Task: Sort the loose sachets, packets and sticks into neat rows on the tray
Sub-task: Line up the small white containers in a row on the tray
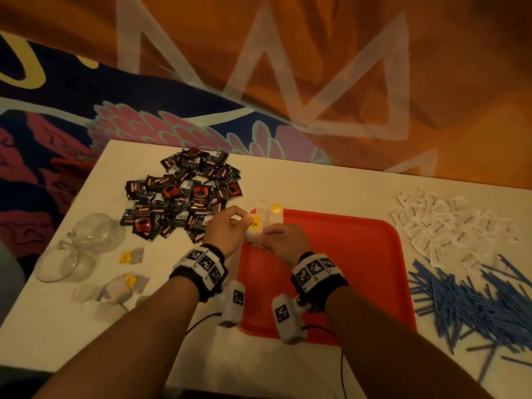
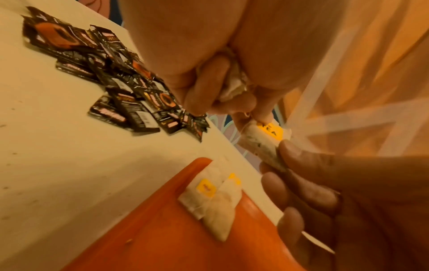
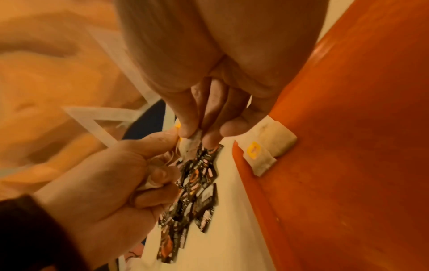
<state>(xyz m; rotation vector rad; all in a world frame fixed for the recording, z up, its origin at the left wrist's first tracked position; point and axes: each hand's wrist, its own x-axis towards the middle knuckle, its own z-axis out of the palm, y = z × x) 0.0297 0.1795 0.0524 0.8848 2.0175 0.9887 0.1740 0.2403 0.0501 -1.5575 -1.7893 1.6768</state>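
Table (image 1: 288, 180): white top, lit in dim warm light.
Curtain (image 1: 316, 53): orange, sheer, pale zigzag bands, hanging beyond the table's far edge.
Rug (image 1: 72, 90): dark blue with pink and yellow shapes, left of the curtain.

Red tray (image 1: 359, 254) on a white table (image 1: 86, 326)

Black sachets (image 1: 184, 194) with orange-red marks at ten o'clock; plain white packets (image 1: 449, 226) at two; blue sticks (image 1: 475, 306) at four; pale tea bags (image 2: 216, 201) carry yellow tags; orange curtain (image 1: 316, 53) with white zigzags behind.
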